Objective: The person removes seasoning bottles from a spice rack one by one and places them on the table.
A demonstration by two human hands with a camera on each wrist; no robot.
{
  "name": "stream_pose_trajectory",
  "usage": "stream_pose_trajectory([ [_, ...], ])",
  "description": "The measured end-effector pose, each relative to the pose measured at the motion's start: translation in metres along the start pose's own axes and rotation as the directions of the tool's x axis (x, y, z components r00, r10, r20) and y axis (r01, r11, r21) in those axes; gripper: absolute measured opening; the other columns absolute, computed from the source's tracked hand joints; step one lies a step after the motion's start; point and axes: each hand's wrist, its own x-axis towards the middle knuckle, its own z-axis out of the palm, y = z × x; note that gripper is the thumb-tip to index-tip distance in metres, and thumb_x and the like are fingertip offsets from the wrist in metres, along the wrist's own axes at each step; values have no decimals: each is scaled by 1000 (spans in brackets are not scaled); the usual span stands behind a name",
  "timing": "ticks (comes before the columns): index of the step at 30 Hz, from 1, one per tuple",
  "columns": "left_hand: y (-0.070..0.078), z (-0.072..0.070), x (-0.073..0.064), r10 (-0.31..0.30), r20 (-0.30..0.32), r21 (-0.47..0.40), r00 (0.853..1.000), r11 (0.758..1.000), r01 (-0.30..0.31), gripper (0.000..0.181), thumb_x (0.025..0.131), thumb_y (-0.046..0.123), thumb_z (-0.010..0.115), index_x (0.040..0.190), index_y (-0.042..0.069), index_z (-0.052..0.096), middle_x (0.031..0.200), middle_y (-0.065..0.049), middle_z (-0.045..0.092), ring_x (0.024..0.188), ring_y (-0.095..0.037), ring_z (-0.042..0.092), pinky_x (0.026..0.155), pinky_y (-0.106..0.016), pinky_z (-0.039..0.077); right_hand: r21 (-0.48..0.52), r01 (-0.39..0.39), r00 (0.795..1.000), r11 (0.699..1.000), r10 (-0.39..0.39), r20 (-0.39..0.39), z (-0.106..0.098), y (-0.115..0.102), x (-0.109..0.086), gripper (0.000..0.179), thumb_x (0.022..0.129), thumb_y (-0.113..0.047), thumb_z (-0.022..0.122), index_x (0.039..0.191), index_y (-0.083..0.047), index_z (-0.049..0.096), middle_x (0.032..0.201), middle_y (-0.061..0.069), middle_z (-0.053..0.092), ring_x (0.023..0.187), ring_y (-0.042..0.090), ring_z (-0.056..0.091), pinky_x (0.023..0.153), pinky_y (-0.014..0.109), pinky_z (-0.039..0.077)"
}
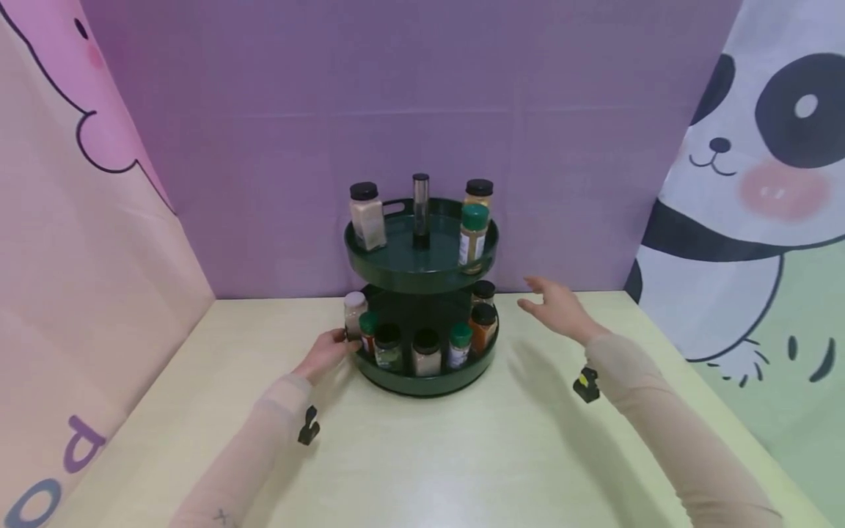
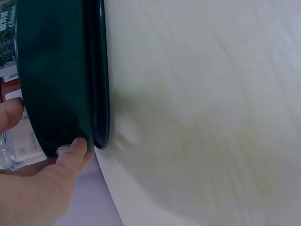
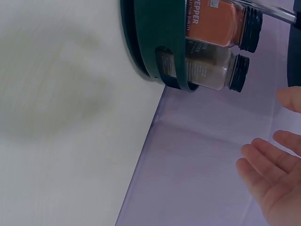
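A dark green two-tier lazy Susan (image 1: pixel 422 281) holds spice jars on both levels. At the left side of its lower tray (image 2: pixel 56 70), my left hand (image 1: pixel 325 354) grips the rim, thumb over the top edge and fingers (image 2: pixel 70 157) against the outer wall. Just above that hand stands a jar with a pale lid (image 1: pixel 355 312). To the right of the lazy Susan, my right hand (image 1: pixel 557 308) is held in the air, fingers spread and holding nothing. Nearest to it are an orange pepper jar (image 3: pixel 214 21) and a black-lidded jar (image 3: pixel 209 66) on the lower tray.
On the upper tier sit a black-lidded jar (image 1: pixel 367 220) at left and a green-lidded jar (image 1: pixel 473 238) in front of another at right. A post (image 1: pixel 421 209) rises at its centre. The pale table (image 1: pixel 436 462) meets a purple backdrop (image 1: pixel 297 147) behind.
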Motion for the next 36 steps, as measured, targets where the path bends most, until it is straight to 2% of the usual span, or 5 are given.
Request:
stream_pose_trajectory([
  [9,-6,0,-2,11,6,-74,1000,997,-11,57,89,12,50,134,-15,29,139,-33,31,130,-43,31,109,-49,26,75,6,1000,997,-7,16,10,-1,16,56,91,-24,53,135,8,36,136,26,42,118,42,48,99,51,39],
  [17,-8,4,-1,-4,-16,-164,1000,987,1,54,88,7,50,133,-16,31,134,-34,39,123,-41,42,105,-46,35,173,-30,998,984,20,59,23,-5,34,58,90,-24,54,134,9,37,137,26,41,122,40,44,102,49,37],
  [24,-7,14,3,-8,-55,-237,998,971,-5,52,87,4,50,133,-15,34,133,-33,41,121,-40,45,103,-45,38,305,-90,993,948,63,95,25,-3,48,63,86,-21,62,137,6,35,139,24,39,125,38,42,102,48,38],
  [30,-7,16,1,-23,-68,-271,997,963,4,55,86,3,51,135,-14,31,136,-32,37,125,-40,41,104,-45,37,341,-120,989,933,84,119,30,-8,57,64,82,-19,66,134,6,39,137,24,43,124,37,44,103,47,37],
  [36,-8,17,1,-56,-72,-313,996,949,30,55,86,2,51,136,-11,31,137,-30,37,126,-38,40,104,-44,37,370,-58,993,927,16,116,45,-7,64,49,83,-10,64,128,4,48,126,23,54,116,36,52,98,45,43],
])
